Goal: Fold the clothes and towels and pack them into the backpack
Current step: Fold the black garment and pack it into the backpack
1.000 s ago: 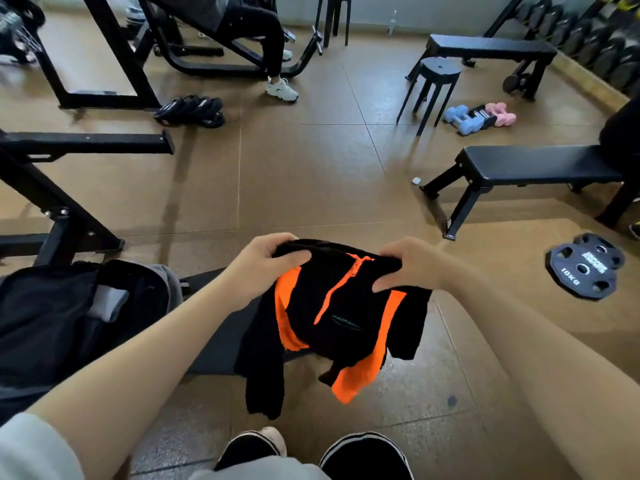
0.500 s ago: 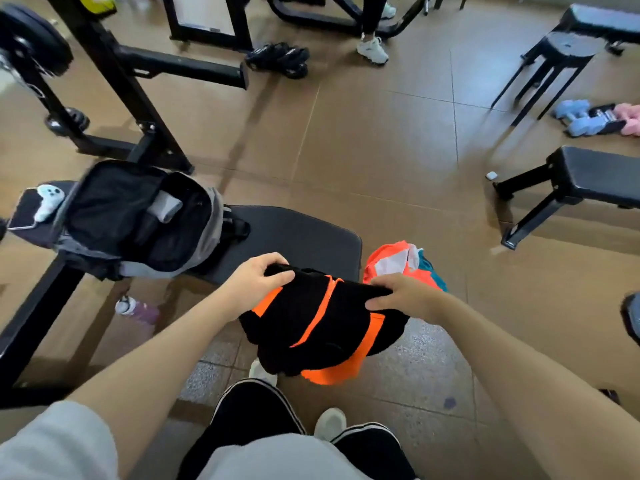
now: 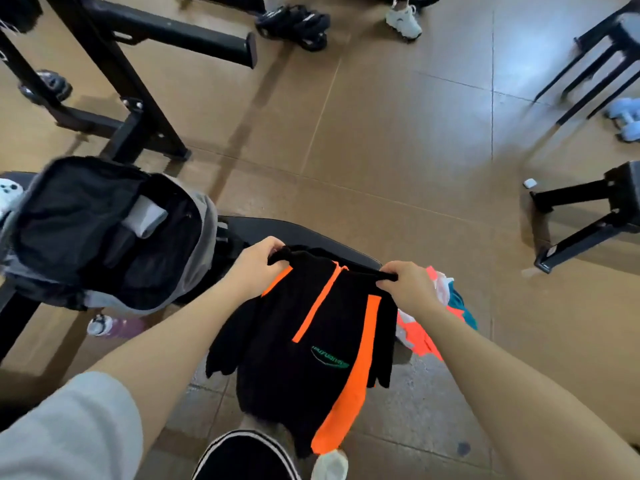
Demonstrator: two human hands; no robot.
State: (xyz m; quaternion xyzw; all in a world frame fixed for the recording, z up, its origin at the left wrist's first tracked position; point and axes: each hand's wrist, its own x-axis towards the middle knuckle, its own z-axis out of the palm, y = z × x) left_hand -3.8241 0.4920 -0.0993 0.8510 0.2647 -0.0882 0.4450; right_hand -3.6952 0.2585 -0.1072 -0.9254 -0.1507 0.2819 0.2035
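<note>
Black-and-orange jacket pinched at its upper corners by left hand and right hand, hanging lengthwise over the counter edge. Open backpack lying leftward, nearer the left grip.

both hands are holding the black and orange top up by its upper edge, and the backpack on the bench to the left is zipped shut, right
Not quite. The backpack is open, not zipped shut: the head view shows its dark inside with a grey pocket. The rest stands: the left hand and right hand both grip the upper edge of the black and orange top, and the backpack lies on the bench to the left.
</note>
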